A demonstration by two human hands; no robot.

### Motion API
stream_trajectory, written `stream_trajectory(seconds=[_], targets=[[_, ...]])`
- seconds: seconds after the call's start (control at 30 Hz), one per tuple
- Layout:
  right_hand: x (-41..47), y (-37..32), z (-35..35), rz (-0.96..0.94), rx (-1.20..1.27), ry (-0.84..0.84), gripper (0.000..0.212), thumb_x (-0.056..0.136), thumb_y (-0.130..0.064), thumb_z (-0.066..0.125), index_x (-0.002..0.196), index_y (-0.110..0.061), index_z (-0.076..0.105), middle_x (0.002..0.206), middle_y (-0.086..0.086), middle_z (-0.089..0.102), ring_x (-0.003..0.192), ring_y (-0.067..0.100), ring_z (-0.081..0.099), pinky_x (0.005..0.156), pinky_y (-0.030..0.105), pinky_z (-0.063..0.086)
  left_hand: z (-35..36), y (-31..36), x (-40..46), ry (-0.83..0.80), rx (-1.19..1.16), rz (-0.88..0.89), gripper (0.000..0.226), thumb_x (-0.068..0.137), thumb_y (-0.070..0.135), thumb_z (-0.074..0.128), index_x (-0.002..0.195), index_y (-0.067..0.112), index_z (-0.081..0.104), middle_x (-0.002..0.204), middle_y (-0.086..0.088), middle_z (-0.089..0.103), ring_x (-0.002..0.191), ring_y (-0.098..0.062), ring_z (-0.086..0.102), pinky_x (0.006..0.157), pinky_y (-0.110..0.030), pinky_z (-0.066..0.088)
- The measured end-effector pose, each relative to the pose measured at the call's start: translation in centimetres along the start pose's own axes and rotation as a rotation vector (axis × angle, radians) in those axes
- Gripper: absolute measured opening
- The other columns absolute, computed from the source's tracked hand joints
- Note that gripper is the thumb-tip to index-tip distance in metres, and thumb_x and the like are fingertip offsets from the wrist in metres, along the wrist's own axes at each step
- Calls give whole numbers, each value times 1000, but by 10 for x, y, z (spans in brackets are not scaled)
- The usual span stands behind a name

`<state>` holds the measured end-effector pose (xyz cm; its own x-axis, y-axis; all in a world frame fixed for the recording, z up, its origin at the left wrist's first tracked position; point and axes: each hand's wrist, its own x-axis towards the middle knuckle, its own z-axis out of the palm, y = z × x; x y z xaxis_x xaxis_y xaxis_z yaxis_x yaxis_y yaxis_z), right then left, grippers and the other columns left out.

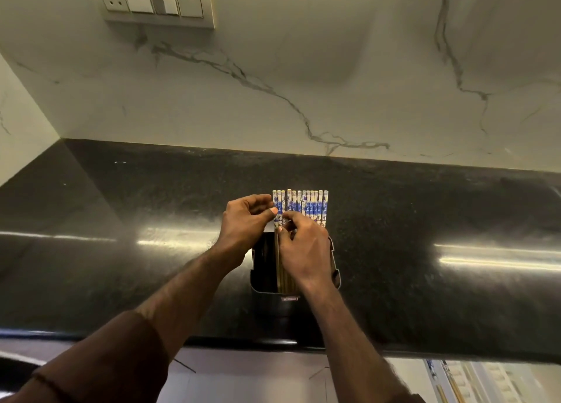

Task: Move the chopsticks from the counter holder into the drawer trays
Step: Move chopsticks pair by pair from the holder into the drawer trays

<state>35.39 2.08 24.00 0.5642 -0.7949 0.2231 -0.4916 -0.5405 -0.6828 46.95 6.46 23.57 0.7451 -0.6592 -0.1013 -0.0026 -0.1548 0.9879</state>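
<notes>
A black holder stands on the dark counter near its front edge. Several chopsticks with blue-and-white patterned tops stand upright in it, side by side. My left hand pinches the leftmost chopstick tops between thumb and fingers. My right hand covers the right side of the holder and pinches chopsticks just below the patterned tops. Down at the lower right, the open drawer tray shows pale compartments with a chopstick lying in one.
The black granite counter runs the full width, with its rounded front edge below the holder. A marble wall rises behind it, carrying a switch plate at the upper left. A dark rounded object sits at the lower left edge.
</notes>
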Motion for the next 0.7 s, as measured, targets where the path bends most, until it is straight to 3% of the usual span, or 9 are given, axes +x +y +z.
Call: stream_trajectory(seconds=[0.17,0.3,0.5,0.7], targets=[[-1,0,7,29,-9,16,30,93,-19,59,122,-15,64,112,1,69,104,13,63,93,32,52,0,0,1,-59,-70,17,21,81,3,72,94,20,72,91,0,77,88,-13,73,83,-29,57],[-1,0,7,32,-25,11,30,93,-18,59,122,-15,64,112,1,69,102,12,62,89,24,48,-1,1,2,-36,-91,34,22,77,3,76,87,22,72,82,4,77,82,-12,74,77,-25,58],[2,-4,1,24,24,3,21,92,-23,61,111,-17,68,98,-1,70,89,11,63,82,32,55,-5,14,-4,-79,-159,26,21,76,-1,75,88,17,74,82,-2,77,81,-18,75,74,-28,60],[8,-4,-16,68,206,-182,18,89,-27,67,103,-17,71,97,-3,73,86,5,65,78,23,54,-20,56,-9,-177,-210,101,23,77,-4,72,98,7,72,87,-7,77,83,-19,74,75,-29,60]])
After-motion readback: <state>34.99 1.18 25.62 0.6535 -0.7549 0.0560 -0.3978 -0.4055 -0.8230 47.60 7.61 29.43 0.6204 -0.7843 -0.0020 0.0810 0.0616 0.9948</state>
